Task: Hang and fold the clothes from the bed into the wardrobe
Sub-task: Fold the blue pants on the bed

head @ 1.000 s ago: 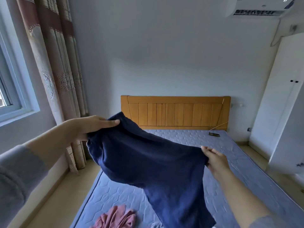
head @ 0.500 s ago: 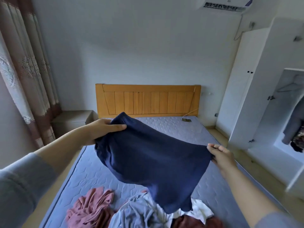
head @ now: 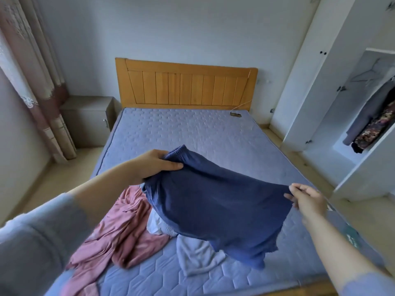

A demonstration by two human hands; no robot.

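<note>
A navy blue garment (head: 215,208) hangs stretched between my two hands above the bed (head: 192,133). My left hand (head: 154,164) grips its bunched waistband end, and my right hand (head: 307,199) pinches the opposite edge. Its lower part droops toward the mattress. Below it lie a pink garment (head: 119,233) and a pale grey-white piece of clothing (head: 198,255) on the near part of the bed. The white wardrobe (head: 363,167) stands at the right with its door open, and clothes (head: 372,122) hang inside it.
A wooden headboard (head: 186,86) backs the bed. A small dark object (head: 235,114) lies near the bed's far right corner. A grey nightstand (head: 89,118) and curtains (head: 32,67) are at the left. Floor shows on both sides of the bed.
My view has tilted down and toward the wardrobe. Both hands have lowered the navy garment closer to the bed, still held at the same two ends.
</note>
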